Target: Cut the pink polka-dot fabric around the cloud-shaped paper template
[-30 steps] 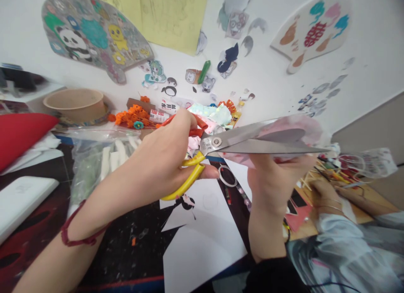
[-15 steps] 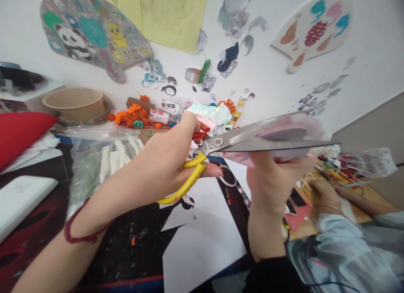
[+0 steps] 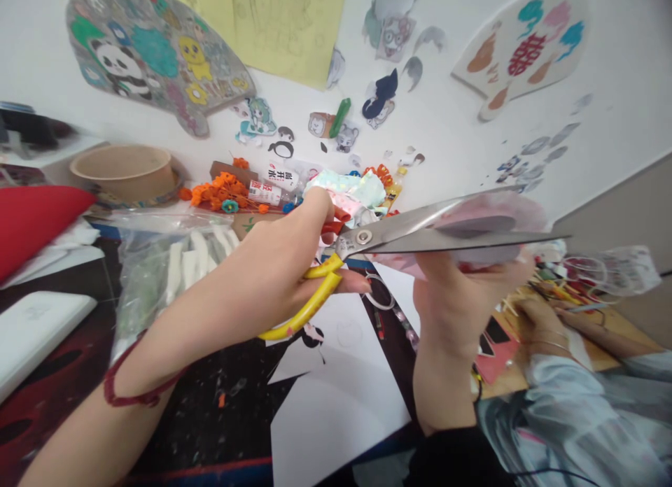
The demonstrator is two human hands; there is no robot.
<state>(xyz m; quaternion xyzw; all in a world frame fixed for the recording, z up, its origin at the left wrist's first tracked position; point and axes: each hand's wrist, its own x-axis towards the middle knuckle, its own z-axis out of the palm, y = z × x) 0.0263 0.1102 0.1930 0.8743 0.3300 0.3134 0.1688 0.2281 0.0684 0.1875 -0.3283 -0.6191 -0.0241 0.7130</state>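
My left hand (image 3: pixel 283 256), with a dark red cord bracelet at the wrist, is closed around the handles of a pair of scissors (image 3: pixel 362 237), one yellow and one red. Their long metal blades point right and are parted by a narrow gap. Behind and between the blades is a thin pinkish-white sheet (image 3: pixel 507 208), paper or cloth, I cannot tell which. My right hand (image 3: pixel 459 298) is closed on it from below, thumb up close to the lower blade. The blades hide part of the sheet and of the right fingers.
White paper sheets (image 3: pixel 341 396) and a small cut-out figure (image 3: pixel 313 335) lie below my hands. A clear bag of white strips (image 3: pixel 183 263), a round beige bowl (image 3: pixel 123 166) and orange flowers (image 3: pixel 223 191) stand left. Another person's arms (image 3: pixel 543 329) rest at a wooden table on the right.
My right hand and the pinkish sheet have shifted very slightly right. The scissors and my left hand are almost where they were.
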